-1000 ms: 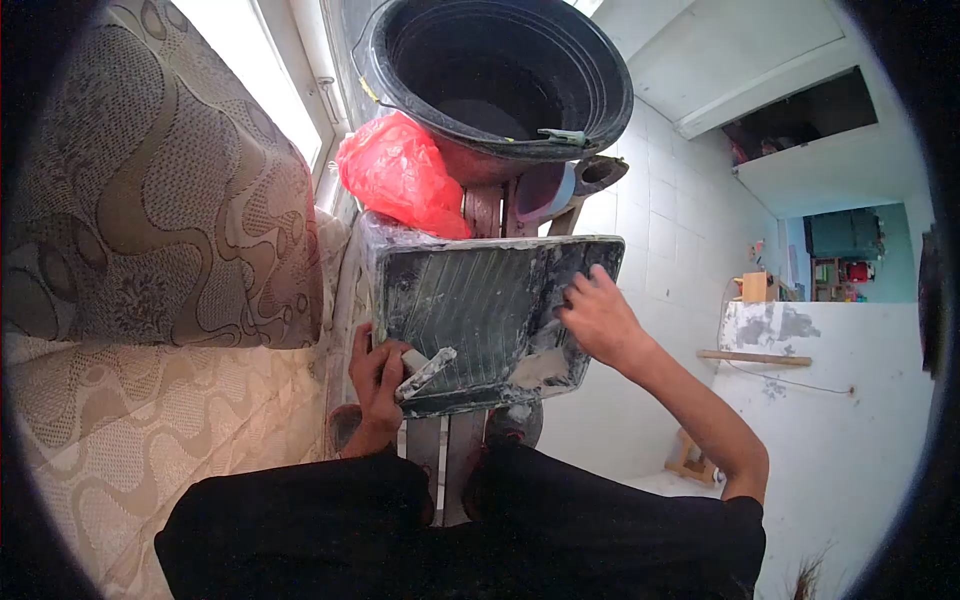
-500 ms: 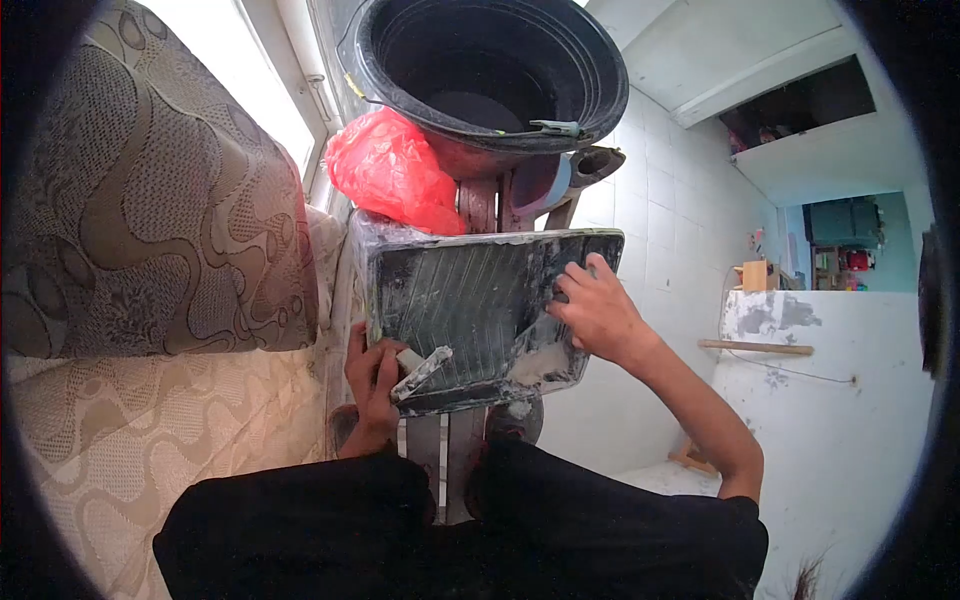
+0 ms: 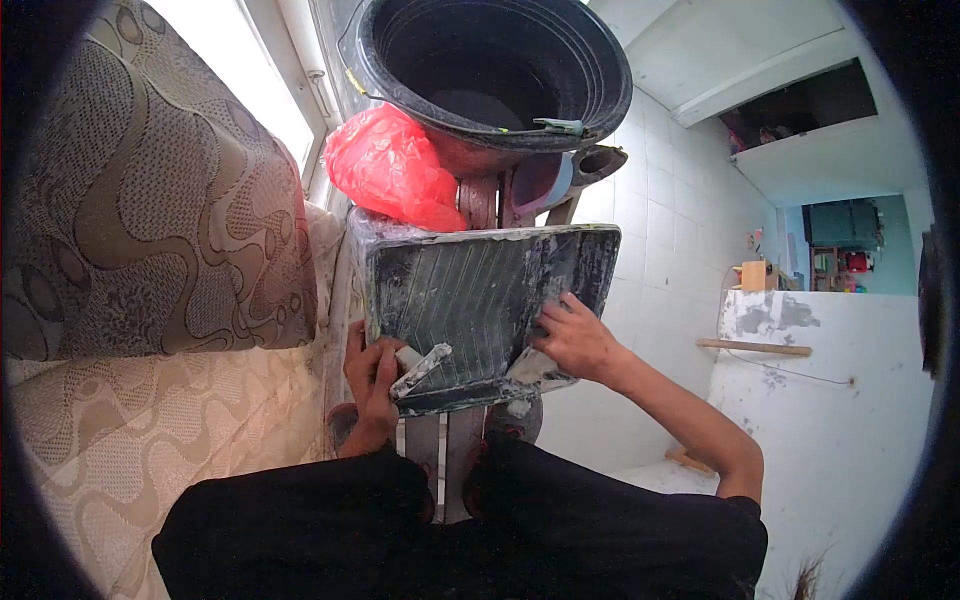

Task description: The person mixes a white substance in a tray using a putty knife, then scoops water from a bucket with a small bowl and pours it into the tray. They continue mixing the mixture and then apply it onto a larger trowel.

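Observation:
A black ribbed paint tray [image 3: 460, 295], smeared with whitish paste, lies tilted in front of my knees. My left hand [image 3: 372, 385] is closed at the tray's lower left edge. From its fingers sticks a putty knife [image 3: 424, 370], its blade coated in white paste. My right hand [image 3: 580, 343] is over the tray's right side, fingers curled down against the surface. Whatever those fingers hold, if anything, is hidden. Just below them a patch of pale wet paste [image 3: 535, 367] spreads in the tray's corner.
Behind the tray stand a large black bucket [image 3: 490, 75] and a red plastic bag [image 3: 390, 170]. A wooden slatted bench [image 3: 466, 460] runs beneath. At the left hangs a patterned curtain [image 3: 160, 220]. A wooden stick [image 3: 755, 347] is by the white wall at right.
My right hand has slid down and to the left across the tray, toward the paste. The tray has shifted slightly. My left hand stays in place with the putty knife.

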